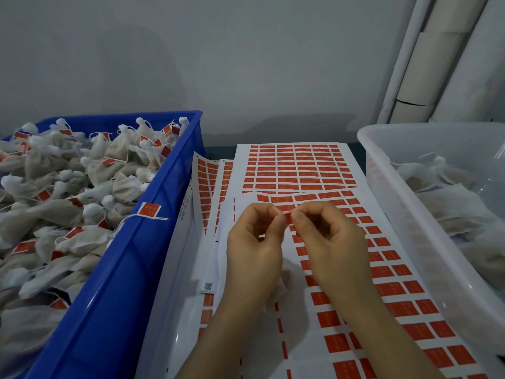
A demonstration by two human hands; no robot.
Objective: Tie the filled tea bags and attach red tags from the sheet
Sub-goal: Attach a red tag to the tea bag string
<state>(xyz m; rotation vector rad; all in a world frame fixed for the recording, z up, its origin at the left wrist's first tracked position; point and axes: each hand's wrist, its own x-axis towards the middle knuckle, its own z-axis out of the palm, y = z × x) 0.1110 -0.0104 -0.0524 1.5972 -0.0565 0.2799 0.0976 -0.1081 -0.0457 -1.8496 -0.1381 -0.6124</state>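
My left hand (252,247) and my right hand (326,242) meet above the sticker sheet (355,269), fingertips together. Between them they pinch a small red tag (287,214). A white tea bag (278,291) hangs under my hands, mostly hidden by my wrists. The sheet carries rows of red tags, and some spaces at its left side are bare. More tag sheets (297,165) lie behind it. A blue crate (136,255) on the left holds several tied tea bags with red tags. A clear tub (396,214) on the right holds untagged filled bags (448,203).
One tagged string (149,212) hangs over the blue crate's rim. Curled sheets (207,192) lie between the crate and the main sheet. A grey wall stands behind, with white pipes (426,64) at the upper right.
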